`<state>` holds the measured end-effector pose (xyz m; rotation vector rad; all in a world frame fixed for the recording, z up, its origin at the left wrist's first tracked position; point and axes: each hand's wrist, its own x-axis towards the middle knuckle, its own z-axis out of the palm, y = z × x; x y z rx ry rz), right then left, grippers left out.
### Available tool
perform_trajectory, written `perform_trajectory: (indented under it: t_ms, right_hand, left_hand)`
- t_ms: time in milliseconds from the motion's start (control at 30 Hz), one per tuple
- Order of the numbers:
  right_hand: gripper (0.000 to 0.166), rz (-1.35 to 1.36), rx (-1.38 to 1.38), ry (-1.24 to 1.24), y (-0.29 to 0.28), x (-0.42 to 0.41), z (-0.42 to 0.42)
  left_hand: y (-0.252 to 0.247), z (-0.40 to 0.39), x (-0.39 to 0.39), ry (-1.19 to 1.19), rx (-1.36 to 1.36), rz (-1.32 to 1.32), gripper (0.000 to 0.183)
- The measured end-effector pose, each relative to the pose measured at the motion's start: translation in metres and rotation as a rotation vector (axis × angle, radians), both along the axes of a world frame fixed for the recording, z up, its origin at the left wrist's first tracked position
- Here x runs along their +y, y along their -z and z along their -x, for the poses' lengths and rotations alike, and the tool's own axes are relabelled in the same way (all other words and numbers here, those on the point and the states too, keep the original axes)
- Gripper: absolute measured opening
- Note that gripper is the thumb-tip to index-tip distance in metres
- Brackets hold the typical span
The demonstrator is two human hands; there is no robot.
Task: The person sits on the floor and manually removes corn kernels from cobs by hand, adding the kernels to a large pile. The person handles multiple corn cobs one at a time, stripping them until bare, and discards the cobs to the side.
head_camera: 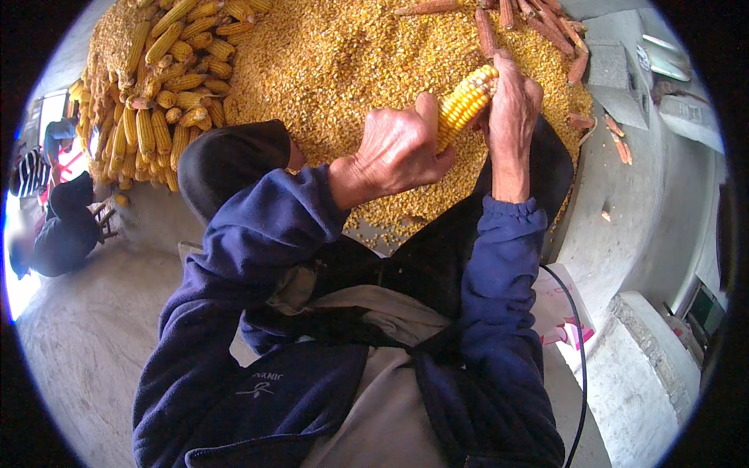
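Observation:
Both of my hands are on one ear of yellow corn (464,108), which tilts up to the right above a wide heap of loose corn kernels (327,64). My left hand (395,146) is curled around its lower left end, with the thumb side against the kernels. My right hand (512,111) grips the upper right end, where a pale patch shows among the kernels; some of its fingers are hidden behind the ear. Just beyond my right hand lies a bare reddish corn cob (484,32) on the kernels.
Unshelled corn ears (167,105) are stacked at the left of the heap. More reddish cobs (553,29) lie at the upper right, beside a grey concrete block (611,73). A black cable (579,345) runs at my right. Another person (64,234) is at the far left.

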<state>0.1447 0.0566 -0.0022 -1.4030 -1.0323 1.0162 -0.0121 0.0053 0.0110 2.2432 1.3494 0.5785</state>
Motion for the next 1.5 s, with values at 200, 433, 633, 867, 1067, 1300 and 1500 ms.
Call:
perform_trajectory:
  t_ms: [200, 433, 633, 867, 1067, 1300, 1500]
  right_hand:
    - [0.041, -0.12, 0.095, 0.038, 0.005, 0.0, 0.002]
    - [0.041, 0.082, 0.058, -0.018, -0.002, -0.004, 0.01]
    - [0.033, -0.253, -0.639, -0.098, 0.032, -0.015, -0.012]
    - [0.058, -0.048, -0.473, -0.167, 0.008, -0.001, 0.0]
    - [0.036, -0.413, -0.495, -0.128, 0.047, 0.016, -0.014]
    - [0.044, 0.015, -0.397, -0.114, -0.001, -0.006, 0.001]
    - [0.032, -0.002, -0.315, -0.01, 0.026, -0.004, -0.002]
  left_hand:
    - [0.002, -0.002, 0.008, -0.143, -0.344, 0.349, 0.045]
    - [0.005, -0.001, 0.009, -0.211, 0.015, 0.038, 0.044]
    - [0.012, 0.001, 0.006, -0.138, 0.102, -0.168, 0.028]
    - [0.015, 0.002, 0.007, -0.074, 0.291, -0.28, 0.012]
    - [0.012, 0.001, 0.008, -0.062, 0.18, -0.142, 0.018]
    - [0.003, 0.005, 0.007, -0.081, 0.077, 0.064, 0.037]
    - [0.012, -0.005, 0.009, -0.265, -0.032, 0.224, 0.043]
